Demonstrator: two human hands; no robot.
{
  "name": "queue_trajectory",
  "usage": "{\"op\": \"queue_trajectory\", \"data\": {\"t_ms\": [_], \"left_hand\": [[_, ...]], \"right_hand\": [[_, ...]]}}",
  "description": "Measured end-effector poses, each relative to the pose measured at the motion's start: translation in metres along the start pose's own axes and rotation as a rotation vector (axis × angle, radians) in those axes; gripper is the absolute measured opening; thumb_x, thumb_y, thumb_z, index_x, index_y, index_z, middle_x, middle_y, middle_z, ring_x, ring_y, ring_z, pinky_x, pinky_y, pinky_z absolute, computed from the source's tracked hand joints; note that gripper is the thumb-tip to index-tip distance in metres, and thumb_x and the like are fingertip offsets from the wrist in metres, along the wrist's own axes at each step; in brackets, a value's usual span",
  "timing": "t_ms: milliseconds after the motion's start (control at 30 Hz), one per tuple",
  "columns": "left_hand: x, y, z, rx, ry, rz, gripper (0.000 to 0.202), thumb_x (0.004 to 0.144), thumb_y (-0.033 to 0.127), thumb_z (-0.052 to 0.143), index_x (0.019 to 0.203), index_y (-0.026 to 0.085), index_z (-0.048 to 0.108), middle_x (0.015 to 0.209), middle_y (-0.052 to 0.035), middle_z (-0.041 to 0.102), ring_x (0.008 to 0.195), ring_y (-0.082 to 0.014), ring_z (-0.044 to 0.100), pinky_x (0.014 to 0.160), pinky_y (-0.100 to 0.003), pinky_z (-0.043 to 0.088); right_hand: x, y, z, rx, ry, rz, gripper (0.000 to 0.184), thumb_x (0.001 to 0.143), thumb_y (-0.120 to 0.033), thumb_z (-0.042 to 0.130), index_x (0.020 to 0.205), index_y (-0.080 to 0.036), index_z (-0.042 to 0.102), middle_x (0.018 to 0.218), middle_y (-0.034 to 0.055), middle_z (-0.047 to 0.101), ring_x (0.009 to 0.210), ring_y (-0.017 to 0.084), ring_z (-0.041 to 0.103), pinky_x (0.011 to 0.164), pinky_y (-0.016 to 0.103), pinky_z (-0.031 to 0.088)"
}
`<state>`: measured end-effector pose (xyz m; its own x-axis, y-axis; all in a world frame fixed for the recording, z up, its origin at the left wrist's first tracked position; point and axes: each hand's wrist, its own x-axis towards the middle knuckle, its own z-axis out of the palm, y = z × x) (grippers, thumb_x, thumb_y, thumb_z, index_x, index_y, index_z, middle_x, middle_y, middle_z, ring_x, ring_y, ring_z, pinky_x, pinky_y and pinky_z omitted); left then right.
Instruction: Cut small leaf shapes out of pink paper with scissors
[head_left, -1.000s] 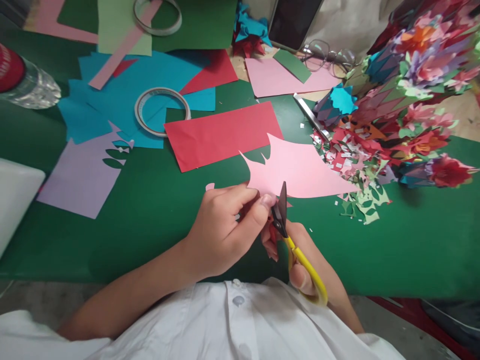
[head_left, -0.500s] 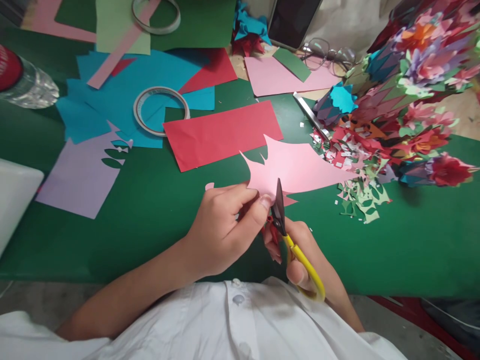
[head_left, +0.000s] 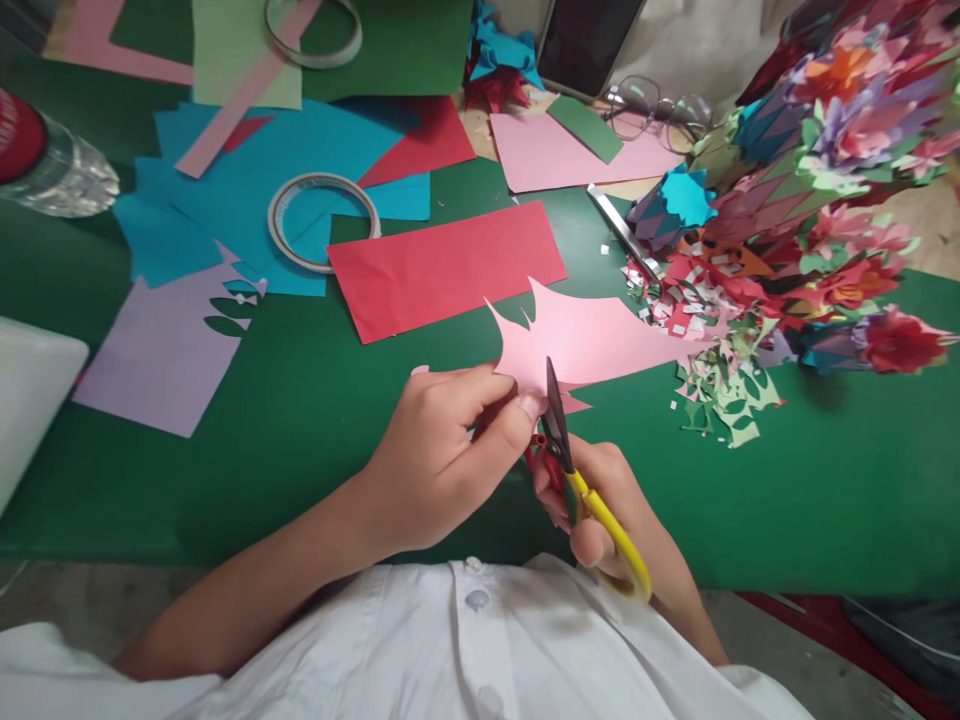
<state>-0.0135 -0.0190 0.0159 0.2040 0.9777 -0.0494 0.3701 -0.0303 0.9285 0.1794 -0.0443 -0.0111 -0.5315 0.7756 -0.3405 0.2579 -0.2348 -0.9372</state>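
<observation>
Pink paper [head_left: 592, 335] sits low over the green worktop [head_left: 315, 420], its near edge pinched between thumb and fingers of my left hand [head_left: 442, 460]. My right hand [head_left: 622, 510] is closed around the yellow handles of the scissors [head_left: 570, 460]. Dark blades point away from me, into the paper just beside my left thumb. Red sheet [head_left: 442, 265] lies behind, paper scraps [head_left: 712, 385] to the right.

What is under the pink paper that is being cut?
Green table cover shows around the pink paper. The left hand pinches its near edge, thumb on top, beside the scissors; whatever lies directly beneath is hidden.
</observation>
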Motion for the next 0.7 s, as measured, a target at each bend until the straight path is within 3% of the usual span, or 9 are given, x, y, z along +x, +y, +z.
{"op": "queue_trajectory", "data": {"t_ms": [333, 700], "left_hand": [[0.0, 0.003, -0.004, 0.004, -0.026, -0.005, 0.036, 0.092, 0.02, 0.041, 0.056, 0.019, 0.046, 0.052, 0.0051, 0.05, 0.05, -0.0088, 0.047, 0.048, -0.024, 0.033], [0.002, 0.003, -0.015, -0.057, -0.104, -0.005, 0.034, 0.092, 0.019, 0.046, 0.059, 0.019, 0.049, 0.053, 0.0061, 0.047, 0.045, -0.0067, 0.043, 0.043, -0.023, 0.031]], "right_hand": [[0.0, -0.002, 0.0, -0.07, 0.052, -0.011, 0.072, 0.064, -0.09, 0.05, 0.069, -0.018, 0.05, 0.051, -0.0061, 0.043, 0.047, 0.008, 0.031, 0.044, 0.024, 0.025], [0.0, -0.004, 0.0, -0.121, 0.08, -0.023, 0.07, 0.065, -0.087, 0.052, 0.064, -0.018, 0.047, 0.051, -0.0076, 0.037, 0.049, 0.007, 0.024, 0.045, 0.024, 0.019]]}}
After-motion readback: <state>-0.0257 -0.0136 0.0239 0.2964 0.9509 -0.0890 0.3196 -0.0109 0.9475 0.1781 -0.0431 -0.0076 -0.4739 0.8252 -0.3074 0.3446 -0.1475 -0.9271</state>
